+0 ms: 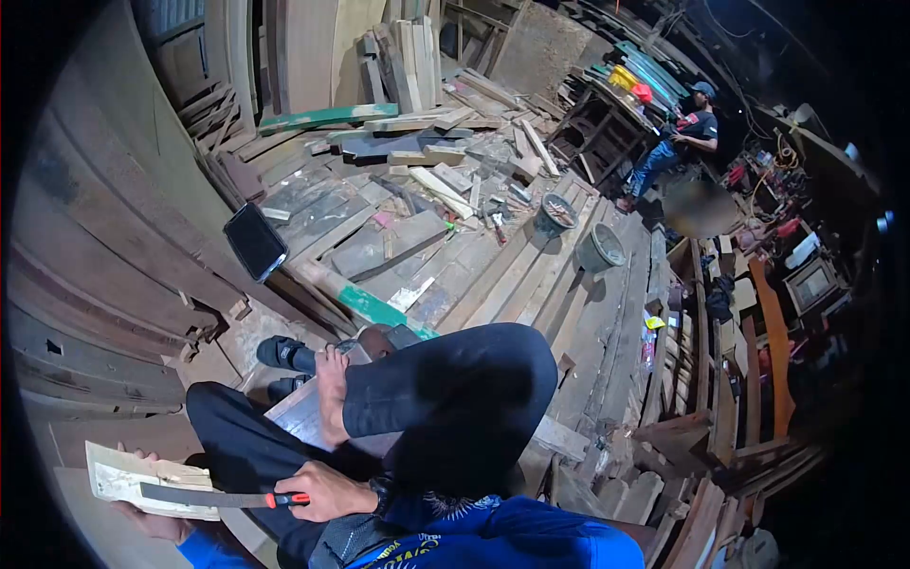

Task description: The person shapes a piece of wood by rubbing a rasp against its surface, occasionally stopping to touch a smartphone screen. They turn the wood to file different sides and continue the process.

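In my left hand (159,523) is a pale wooden piece (112,477) with a rough, whitish face, gripped from below with fingertips showing over its far edge. My right hand (327,493) is wrapped round the red and black handle of a file (204,496), a long, flat, dark grey blade. The file's blade overlaps the face of the wooden piece, its far end near the middle of it. Both hands are low at the left, beside my bent legs in dark trousers.
A dark tray-like object (255,242) stands ahead of my feet. Loose boards and offcuts (398,242) cover the plank floor, with two buckets (600,247) beyond. At the back right, a person (700,128) in a blue cap is by a workbench (607,109). Timber leans against the walls.
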